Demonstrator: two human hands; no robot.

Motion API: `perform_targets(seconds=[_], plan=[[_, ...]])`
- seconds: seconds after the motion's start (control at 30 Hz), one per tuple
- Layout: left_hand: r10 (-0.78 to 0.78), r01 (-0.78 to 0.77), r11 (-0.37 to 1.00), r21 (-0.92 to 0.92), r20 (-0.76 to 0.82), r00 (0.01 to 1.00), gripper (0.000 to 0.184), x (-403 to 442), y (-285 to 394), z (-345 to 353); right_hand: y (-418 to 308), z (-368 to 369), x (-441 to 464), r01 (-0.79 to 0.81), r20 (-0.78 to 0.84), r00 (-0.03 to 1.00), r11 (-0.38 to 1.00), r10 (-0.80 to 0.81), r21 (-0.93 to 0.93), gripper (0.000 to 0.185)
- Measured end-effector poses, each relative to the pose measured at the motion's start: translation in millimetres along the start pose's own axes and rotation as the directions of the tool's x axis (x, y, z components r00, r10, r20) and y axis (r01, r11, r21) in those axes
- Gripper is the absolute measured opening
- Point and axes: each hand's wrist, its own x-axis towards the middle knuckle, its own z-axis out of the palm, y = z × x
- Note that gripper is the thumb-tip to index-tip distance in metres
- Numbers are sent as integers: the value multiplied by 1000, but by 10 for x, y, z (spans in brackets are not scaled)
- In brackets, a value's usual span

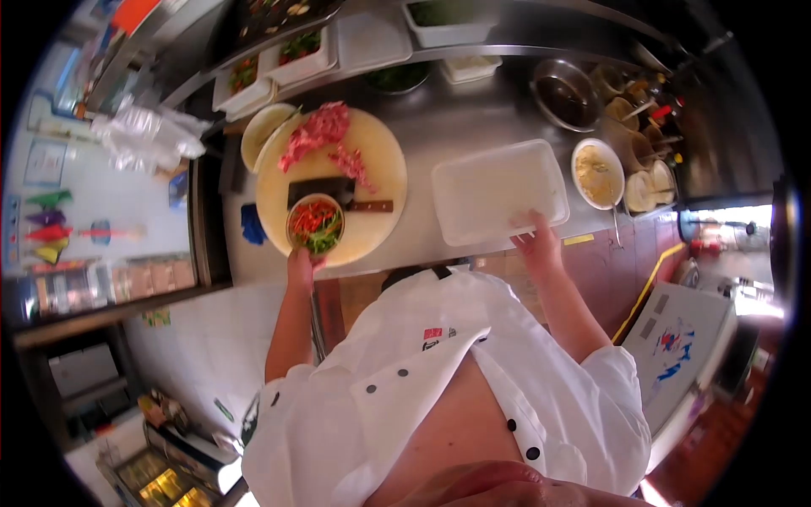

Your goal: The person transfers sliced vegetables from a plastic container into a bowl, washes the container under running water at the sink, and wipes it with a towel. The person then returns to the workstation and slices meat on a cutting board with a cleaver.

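Note:
My left hand (302, 260) is closed on the near side of a round bowl (291, 235) filled with sliced red and green peppers (316, 221). The bowl is over the near edge of a round cutting board (378, 160) and covers part of a cleaver (372, 205), whose wooden handle points right. Raw meat (314, 133) lies at the back of the board, with smaller cut pieces (353, 169) beside it. At the near right corner of a white plastic tray (498, 190), my right hand (538, 239) has its fingers apart; whether they touch the tray I cannot tell.
Right of the tray stand a white bowl with pale yellow contents (597, 173) and a dark-filled metal bowl (566, 95). Seasoning containers (638, 148) crowd the right end. Overhead, a shelf holds white tubs (297, 61). A blue cloth (253, 225) lies left of the board.

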Motion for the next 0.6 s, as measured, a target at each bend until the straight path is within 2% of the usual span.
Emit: perform_targets(seconds=[0.07, 0.17, 0.27, 0.33, 0.4, 0.43, 0.47, 0.5, 0.57, 0.6], plan=[[-6, 3, 999, 49, 58, 998, 38, -60, 394, 104, 35, 50, -94, 5, -13, 1000, 1000, -5, 20, 47], [-53, 16, 987, 162, 232, 971, 36, -51, 996, 404, 216, 8, -101, -14, -72, 997, 998, 18, 58, 48], [9, -116, 976, 182, 503, 865, 37, 335, 1372, 992, 330, 93, -322, 63, -181, 983, 992, -42, 111, 46], [21, -170, 967, 188, 611, 792, 36, 471, 1672, 1630, 421, 91, -527, 117, -256, 964, 981, -74, 158, 46], [-152, -133, 907, 399, 604, 782, 34, 515, 2005, 2386, 531, 53, -758, 198, -414, 908, 935, -62, 294, 44], [-36, -148, 971, 189, 724, 689, 31, 807, 1828, 2824, 628, -29, -885, 225, -443, 893, 928, -74, 298, 44], [-48, -176, 963, 203, 774, 631, 29, 852, 1913, 3262, 758, -165, -1033, 247, -472, 878, 921, -81, 300, 44], [-8, -187, 973, 137, 827, 563, 30, 872, 1970, 3682, 878, -233, -1185, 267, -497, 863, 916, -89, 299, 44], [-73, -136, 977, 162, 862, 501, 35, 909, 2095, 4500, 1049, -219, -1506, 337, -568, 817, 878, -94, 340, 44], [-100, -145, 970, 197, 860, 501, 37, 1003, 2120, 4925, 1109, -213, -1665, 386, -614, 785, 842, -85, 377, 44]])
